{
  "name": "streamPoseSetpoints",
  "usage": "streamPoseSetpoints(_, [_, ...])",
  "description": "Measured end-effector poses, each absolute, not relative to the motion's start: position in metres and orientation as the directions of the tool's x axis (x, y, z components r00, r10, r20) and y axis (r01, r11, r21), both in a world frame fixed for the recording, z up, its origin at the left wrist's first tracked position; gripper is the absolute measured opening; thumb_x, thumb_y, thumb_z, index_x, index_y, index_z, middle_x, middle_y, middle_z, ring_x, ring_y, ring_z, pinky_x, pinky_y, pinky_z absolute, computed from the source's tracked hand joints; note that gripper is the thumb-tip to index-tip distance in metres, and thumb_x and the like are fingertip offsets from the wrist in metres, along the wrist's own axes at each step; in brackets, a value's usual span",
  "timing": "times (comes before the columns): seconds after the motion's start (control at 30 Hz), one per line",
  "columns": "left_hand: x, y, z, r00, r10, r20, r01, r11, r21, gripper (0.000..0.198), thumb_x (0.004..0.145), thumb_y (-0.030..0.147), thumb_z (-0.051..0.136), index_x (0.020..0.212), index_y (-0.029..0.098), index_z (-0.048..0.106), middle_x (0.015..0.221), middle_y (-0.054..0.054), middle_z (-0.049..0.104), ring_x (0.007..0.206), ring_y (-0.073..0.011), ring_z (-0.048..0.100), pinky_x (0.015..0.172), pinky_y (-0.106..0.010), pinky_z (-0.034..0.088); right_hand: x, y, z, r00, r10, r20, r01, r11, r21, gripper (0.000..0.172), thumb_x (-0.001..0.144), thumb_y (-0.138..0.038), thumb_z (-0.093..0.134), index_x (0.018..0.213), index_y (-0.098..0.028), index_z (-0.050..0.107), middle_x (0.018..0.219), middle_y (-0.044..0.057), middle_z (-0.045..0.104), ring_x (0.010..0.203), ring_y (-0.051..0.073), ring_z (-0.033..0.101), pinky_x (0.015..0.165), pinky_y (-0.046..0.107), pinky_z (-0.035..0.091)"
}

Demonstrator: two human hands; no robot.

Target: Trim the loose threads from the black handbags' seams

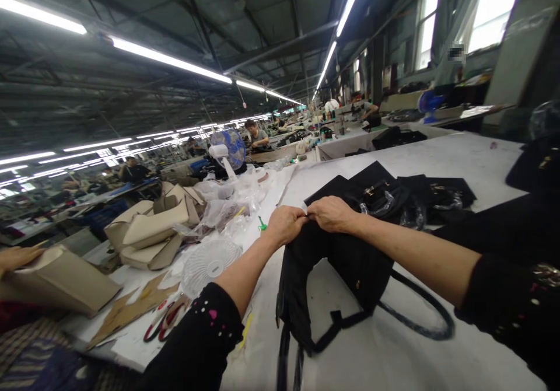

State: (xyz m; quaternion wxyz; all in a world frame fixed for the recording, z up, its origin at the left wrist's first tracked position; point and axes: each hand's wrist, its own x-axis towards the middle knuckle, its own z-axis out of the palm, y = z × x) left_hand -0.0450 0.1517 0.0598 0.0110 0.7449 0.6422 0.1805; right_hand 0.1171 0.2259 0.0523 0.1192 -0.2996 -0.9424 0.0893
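A black handbag (345,274) with long straps lies on the white table (394,350) in front of me. My left hand (285,223) and my right hand (331,213) meet at its top edge, both closed in a pinch on the bag, with a small white bit showing between the fingers. Behind the hands lie more black bags (394,195) with gold clasps, some in clear wrap.
Beige bags (149,230) and clear plastic are piled at the left, with a white fan guard (209,265), red-handled scissors (163,323) and cardboard near the table edge. Another person's hand (17,257) rests on a beige bag at far left. A blue fan (230,150) stands behind.
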Motion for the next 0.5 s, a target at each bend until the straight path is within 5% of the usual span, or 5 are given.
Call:
streamPoseSetpoints(0.2, [-0.041,0.154,0.061,0.016,0.955,0.297,0.921,-0.130,0.368,0.027,0.086,0.038,0.057,0.072,0.020,0.072,0.067,-0.001,0.068,0.069,-0.0183,0.060,0.066,-0.028,0.039,0.139,0.218,0.058,-0.721,0.676,0.151,0.573,0.704,-0.420,0.034,0.098,-0.038,0.046,0.119,-0.018,0.064,0.114,0.011,0.070,0.110,0.025,0.065,0.097,0.041,0.048])
streamPoseSetpoints(0.33, [-0.043,0.129,0.047,-0.128,0.931,0.341,0.824,-0.091,0.559,0.048,0.098,0.049,0.032,0.102,0.018,0.069,0.096,-0.006,0.074,0.088,-0.0183,0.067,0.077,-0.028,0.049,0.197,0.192,0.047,-0.654,0.744,0.134,0.564,0.598,-0.570,0.056,0.094,-0.038,0.049,0.144,-0.014,0.042,0.139,0.013,0.057,0.127,0.022,0.055,0.106,0.032,0.044])
streamPoseSetpoints(0.43, [-0.039,0.095,0.018,-0.370,0.884,0.285,0.418,-0.116,0.901,0.055,0.094,0.057,0.039,0.123,0.016,0.060,0.122,-0.012,0.067,0.110,-0.0222,0.065,0.090,-0.033,0.053,0.248,0.164,0.024,-0.588,0.803,0.100,0.497,0.456,-0.738,0.061,0.092,-0.048,0.049,0.145,-0.018,0.041,0.145,0.011,0.052,0.130,0.024,0.052,0.108,0.034,0.043])
streamPoseSetpoints(0.5, [-0.033,0.073,-0.005,-0.489,0.850,0.198,0.257,-0.077,0.963,0.057,0.092,0.060,0.040,0.124,0.018,0.061,0.129,-0.012,0.064,0.119,-0.0237,0.061,0.096,-0.036,0.052,0.267,0.143,0.005,-0.560,0.827,0.049,0.412,0.329,-0.849,0.058,0.089,-0.051,0.055,0.140,-0.024,0.048,0.135,0.009,0.060,0.119,0.026,0.060,0.101,0.037,0.050])
